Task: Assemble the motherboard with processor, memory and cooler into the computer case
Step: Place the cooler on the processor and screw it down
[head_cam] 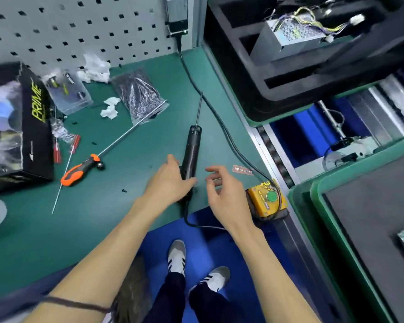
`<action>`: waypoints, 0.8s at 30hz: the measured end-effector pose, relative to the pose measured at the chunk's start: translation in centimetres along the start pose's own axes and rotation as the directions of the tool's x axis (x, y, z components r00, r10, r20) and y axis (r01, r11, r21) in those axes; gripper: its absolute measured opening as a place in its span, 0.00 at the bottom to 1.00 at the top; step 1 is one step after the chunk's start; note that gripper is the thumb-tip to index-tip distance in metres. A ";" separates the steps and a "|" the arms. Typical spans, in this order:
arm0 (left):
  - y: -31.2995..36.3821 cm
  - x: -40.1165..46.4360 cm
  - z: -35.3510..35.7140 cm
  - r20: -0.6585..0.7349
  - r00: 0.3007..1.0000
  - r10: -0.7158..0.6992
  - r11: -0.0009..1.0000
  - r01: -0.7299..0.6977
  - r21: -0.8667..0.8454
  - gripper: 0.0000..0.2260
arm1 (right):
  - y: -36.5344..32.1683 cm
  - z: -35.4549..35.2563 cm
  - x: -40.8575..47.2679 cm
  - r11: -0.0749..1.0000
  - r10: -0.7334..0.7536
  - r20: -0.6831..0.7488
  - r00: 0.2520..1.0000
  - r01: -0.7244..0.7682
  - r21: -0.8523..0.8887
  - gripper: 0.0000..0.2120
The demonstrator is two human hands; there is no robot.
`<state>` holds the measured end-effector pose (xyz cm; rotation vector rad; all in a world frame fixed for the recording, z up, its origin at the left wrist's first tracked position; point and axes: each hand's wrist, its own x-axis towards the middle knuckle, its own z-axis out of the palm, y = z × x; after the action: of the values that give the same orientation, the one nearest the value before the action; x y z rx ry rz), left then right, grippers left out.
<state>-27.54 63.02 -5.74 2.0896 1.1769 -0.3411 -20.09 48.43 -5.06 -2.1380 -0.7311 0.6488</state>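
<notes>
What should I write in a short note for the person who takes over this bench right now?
Left hand: rests on the black electric screwdriver lying on the green mat; a closed grip is not clear.
Right hand: open, fingers loosely curled, holds nothing, beside the tool.
Other things: orange-handled screwdriver and PRIME box at left; power supply in the black tray, upper right.
Done: nothing visible.
Left: all assembly; motherboard and case are not clearly in view.
</notes>
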 end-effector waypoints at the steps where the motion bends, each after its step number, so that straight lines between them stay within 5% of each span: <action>1: 0.0 0.4 0.2 0.002 1.000 0.003 1.000 -0.003 0.010 0.30 | 0.1 0.0 0.3 1.000 0.007 -0.003 1.000 -0.007 0.000 0.13; 8: 0.5 2.4 0.5 0.092 0.995 0.041 0.995 -0.049 0.083 0.26 | 0.1 0.7 1.2 1.000 0.030 0.009 1.000 -0.030 0.003 0.16; 18: 0.4 0.0 -3.4 0.308 0.951 0.020 0.967 0.060 -0.248 0.20 | -1.6 0.1 1.4 0.999 -0.035 -0.043 0.998 0.033 -0.026 0.29; 24: 3.3 -4.2 -7.9 0.200 0.955 0.217 0.964 -0.177 -0.199 0.22 | -3.8 -1.3 0.9 0.957 -0.273 -0.150 0.950 0.252 -0.143 0.48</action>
<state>-28.05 64.66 3.67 1.9361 0.8280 -0.3492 -19.66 50.46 -1.50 -2.1229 -0.9614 0.2835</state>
